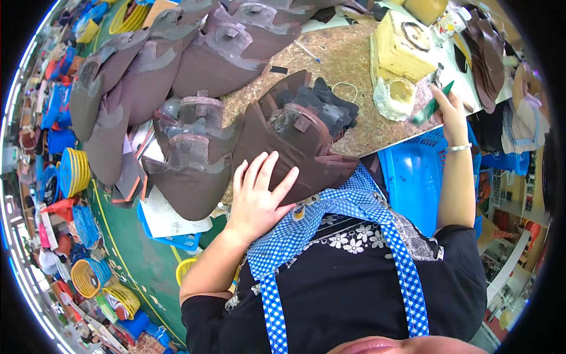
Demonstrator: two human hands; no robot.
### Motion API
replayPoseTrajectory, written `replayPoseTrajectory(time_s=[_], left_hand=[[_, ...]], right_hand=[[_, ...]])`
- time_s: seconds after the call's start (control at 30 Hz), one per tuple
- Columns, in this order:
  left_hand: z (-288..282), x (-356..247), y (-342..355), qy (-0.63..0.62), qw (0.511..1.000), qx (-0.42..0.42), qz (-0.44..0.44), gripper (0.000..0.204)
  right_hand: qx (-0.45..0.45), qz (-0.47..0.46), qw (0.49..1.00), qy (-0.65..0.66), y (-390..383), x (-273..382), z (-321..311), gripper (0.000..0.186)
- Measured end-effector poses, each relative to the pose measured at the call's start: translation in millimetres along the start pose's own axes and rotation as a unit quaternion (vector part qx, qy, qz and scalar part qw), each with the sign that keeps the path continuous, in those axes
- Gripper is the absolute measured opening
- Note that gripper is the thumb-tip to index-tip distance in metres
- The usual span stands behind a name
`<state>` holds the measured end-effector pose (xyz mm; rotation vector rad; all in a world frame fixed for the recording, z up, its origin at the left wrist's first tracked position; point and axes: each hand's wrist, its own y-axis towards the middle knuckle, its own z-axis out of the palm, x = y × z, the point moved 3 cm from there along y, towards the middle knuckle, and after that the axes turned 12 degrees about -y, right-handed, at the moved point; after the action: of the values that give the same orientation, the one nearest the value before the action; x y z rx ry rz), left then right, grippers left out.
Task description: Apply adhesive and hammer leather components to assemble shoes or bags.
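In the head view, the left hand (257, 197) is lying flat with its fingers spread, pressing on the nearest brown leather upper piece (295, 150), its grip released rather than clenched around anything. That piece is sitting at the near edge of the speckled counter (330, 53), overlapping a darker stack of cut pieces (330, 106) behind it and lying just beside another brown upper (191, 162) to its left. It is looking thin, matte and dark brown, with scalloped outer edges and a greyish patch (probably glue or lining) around a small tab near its top. I am judging it to be light and floppy, soft enough to bend under its own weight, not fragile and not slippery; pinching it at a plain edge away from the greyish patch seems the safest hold. The right hand (451, 109) is reaching out to the far right of the counter, its grip clenching a green-handled brush (433, 106) just beside a yellowish glue pot (398, 94) and a yellow block (404, 47).
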<state>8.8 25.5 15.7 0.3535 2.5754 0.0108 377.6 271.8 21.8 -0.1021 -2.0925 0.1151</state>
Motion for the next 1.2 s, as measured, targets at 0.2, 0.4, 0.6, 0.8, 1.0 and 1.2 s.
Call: replayPoseTrajectory(time_s=[0.2,0.4,0.6,0.8,1.0,1.2], left_hand=[[-1.7,5.2,1.4,-0.043,0.999,-0.003,0.004,0.075],[-2.3,5.1,0.2,-0.083,0.996,0.025,0.006,0.073],[-3.8,6.6,1.5,-0.115,0.993,0.017,-0.006,0.076],[-4.5,7.4,5.6,-0.121,0.993,0.019,-0.003,0.076],[-2.2,8.7,1.5,-0.121,0.992,0.018,-0.002,0.073],[-2.8,7.9,2.9,-0.118,0.993,-0.008,-0.005,0.067]], right_hand=[[0.148,-0.191,0.967,0.076,-9.4,91.6,101.4,0.017],[0.461,-0.444,0.764,-0.079,-40.2,189.9,267.0,0.022],[0.449,-0.474,0.734,-0.186,-12.1,212.7,309.0,0.022],[0.470,-0.430,0.728,-0.254,-19.7,205.2,297.1,0.019],[0.348,-0.431,0.772,-0.313,-29.0,182.7,239.5,0.055],[0.276,-0.456,0.791,-0.300,-53.1,138.3,196.5,0.051]])
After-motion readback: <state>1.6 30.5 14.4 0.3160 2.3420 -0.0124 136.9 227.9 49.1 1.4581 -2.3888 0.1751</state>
